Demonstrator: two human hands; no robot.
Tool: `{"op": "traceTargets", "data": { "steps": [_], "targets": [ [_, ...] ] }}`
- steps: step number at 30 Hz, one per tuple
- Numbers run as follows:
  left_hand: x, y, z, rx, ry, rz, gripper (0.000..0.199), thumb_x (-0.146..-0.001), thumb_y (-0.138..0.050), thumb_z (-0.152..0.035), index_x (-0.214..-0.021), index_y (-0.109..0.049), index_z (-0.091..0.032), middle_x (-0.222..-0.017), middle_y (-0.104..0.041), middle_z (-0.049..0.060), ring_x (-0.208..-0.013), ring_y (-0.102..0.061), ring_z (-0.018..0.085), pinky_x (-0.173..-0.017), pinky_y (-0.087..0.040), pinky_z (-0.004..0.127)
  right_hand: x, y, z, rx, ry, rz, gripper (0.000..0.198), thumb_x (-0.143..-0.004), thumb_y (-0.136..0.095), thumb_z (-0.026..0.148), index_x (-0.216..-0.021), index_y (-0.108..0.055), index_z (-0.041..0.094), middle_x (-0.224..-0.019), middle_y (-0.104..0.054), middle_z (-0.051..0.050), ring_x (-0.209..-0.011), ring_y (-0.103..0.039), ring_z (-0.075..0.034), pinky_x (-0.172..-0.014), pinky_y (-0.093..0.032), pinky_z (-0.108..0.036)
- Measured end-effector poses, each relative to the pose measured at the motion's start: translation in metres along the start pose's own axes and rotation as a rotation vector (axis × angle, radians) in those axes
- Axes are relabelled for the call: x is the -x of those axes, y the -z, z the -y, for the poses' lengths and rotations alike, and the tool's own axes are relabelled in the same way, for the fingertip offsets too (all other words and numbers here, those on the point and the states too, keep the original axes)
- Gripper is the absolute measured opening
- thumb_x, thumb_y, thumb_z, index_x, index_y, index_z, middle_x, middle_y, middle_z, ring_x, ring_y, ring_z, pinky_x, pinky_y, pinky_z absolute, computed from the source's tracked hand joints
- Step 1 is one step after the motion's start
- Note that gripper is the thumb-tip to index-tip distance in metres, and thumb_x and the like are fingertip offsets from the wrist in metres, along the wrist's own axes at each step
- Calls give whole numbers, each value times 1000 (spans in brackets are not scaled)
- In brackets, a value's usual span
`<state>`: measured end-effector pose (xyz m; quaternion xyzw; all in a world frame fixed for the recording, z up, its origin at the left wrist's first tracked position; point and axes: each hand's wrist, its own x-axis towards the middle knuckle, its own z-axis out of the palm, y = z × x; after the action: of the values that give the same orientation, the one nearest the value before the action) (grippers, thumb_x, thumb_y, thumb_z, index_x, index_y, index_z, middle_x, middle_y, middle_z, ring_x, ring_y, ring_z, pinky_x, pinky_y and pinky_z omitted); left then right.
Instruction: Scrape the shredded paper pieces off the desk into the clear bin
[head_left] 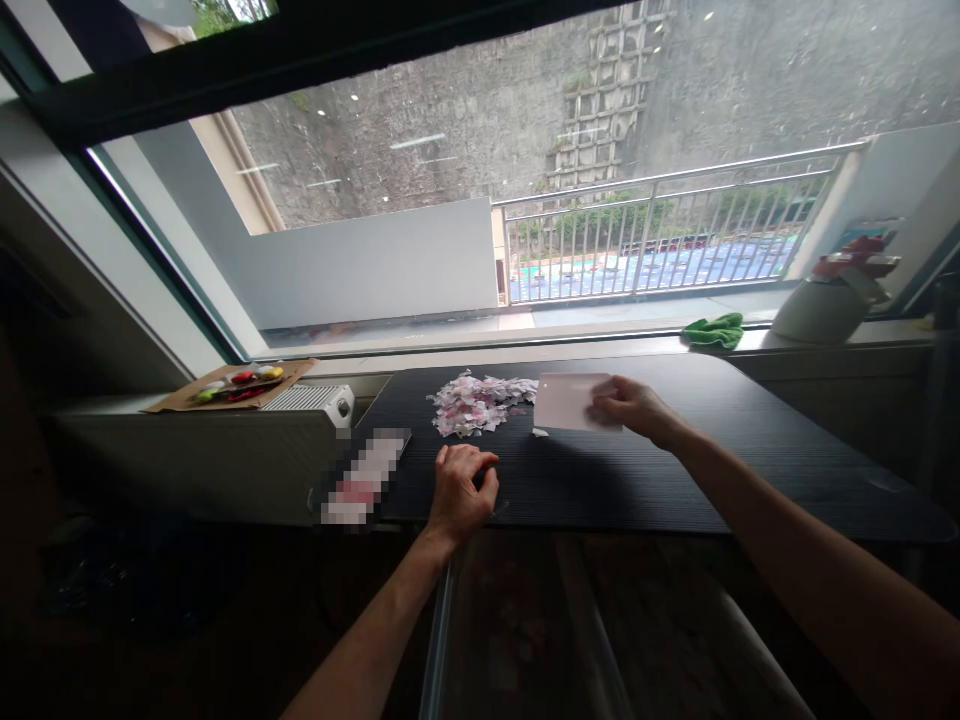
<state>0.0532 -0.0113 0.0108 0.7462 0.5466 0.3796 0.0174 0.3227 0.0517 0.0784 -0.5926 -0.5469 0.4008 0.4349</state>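
Observation:
My right hand [616,402] is closed on the right edge of a pale rectangular card [566,400], held up above the dark table. A small light mark shows near the card's upper left corner, and the fingers are slightly blurred. Left of the card lies a heap of torn white and pink paper scraps [474,405]. A single scrap [541,433] rests below the card's lower left corner. My left hand [463,485] is near the table's front edge, just in front of the heap, its fingers curled in toward the thumb. Whatever is inside that hand, if anything, is hidden.
The black table [645,490] stands against a window sill. A blurred-out flat object [364,480] lies at its left edge. Farther left, a radiator [307,400] adjoins cardboard [176,395] with colourful items. A green cloth [712,332] and a pale container [821,310] sit on the sill.

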Motion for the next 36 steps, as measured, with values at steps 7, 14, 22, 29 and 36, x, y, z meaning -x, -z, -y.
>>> {"op": "traceTargets", "data": {
  "steps": [7, 14, 22, 29, 36],
  "targets": [
    [0, 1, -1, 1, -14, 11, 17, -79, -53, -17, -86, -68, -22, -91, -70, 4, -97, -61, 22, -105, -35, 49, 5, 26, -10, -31, -73, 71, 6, -70, -65, 13, -74, -66, 18, -69, -70, -4, -58, -62, -15, -49, -48, -24],
    [-1, 2, 0, -9, -20, 12, 17, -78, -52, -17, -84, -67, -21, -89, -69, 4, -95, -61, 22, -105, -34, 51, 7, 24, -19, 18, -87, 34, 11, -68, -64, 11, -76, -65, 18, -70, -69, -3, -60, -62, -15, -50, -50, -24],
    [0, 2, 1, -7, -1, 23, 16, -77, -53, -18, -85, -67, -22, -90, -70, 3, -97, -61, 22, -106, -32, 50, 18, 33, -13, 100, -103, 6, 10, -69, -61, 10, -76, -64, 17, -71, -69, -5, -57, -62, -15, -47, -50, -24],
    [0, 1, 2, -14, -4, -5, 16, -77, -53, -18, -85, -67, -23, -91, -70, 4, -100, -61, 23, -106, -33, 51, 14, 27, -16, 92, -47, -147, 12, -67, -65, 11, -76, -62, 19, -78, -70, -7, -64, -64, -18, -51, -52, -26],
    [0, 0, 4, -5, -2, -35, 17, -78, -53, -18, -85, -68, -22, -91, -71, 4, -98, -62, 23, -104, -37, 49, 22, 3, -10, -6, -49, 83, 12, -71, -64, 10, -81, -63, 16, -77, -69, -5, -62, -64, -15, -53, -54, -25]
  ]
}}
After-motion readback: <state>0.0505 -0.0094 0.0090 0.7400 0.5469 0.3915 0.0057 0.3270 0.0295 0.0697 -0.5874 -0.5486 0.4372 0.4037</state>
